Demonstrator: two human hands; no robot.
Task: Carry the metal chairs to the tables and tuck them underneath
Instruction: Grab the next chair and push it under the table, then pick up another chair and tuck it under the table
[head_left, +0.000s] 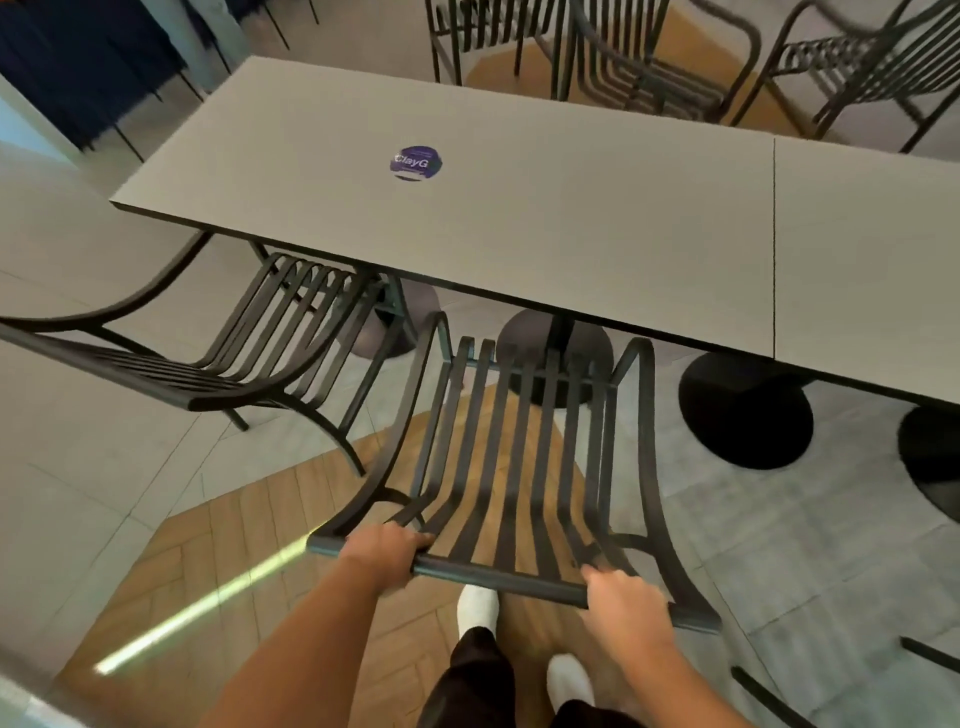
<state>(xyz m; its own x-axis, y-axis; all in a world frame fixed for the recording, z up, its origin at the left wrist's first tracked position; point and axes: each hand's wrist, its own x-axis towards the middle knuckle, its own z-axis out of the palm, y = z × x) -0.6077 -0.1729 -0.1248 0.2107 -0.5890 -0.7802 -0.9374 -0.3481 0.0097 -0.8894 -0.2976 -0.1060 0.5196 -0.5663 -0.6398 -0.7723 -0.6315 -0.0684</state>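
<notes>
While both the left hand (387, 552) and right hand (626, 603) curl their fingers round the top rail of the black slatted metal chair (511, 467) (rigid, probably heavy), its seat front sits just beneath the grey rectangular worktop (519, 218).

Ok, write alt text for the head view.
Both hands, left hand and right hand, grip the top rail of a black slatted metal chair facing a grey table. Another chair stands partly tucked to the left.
</notes>
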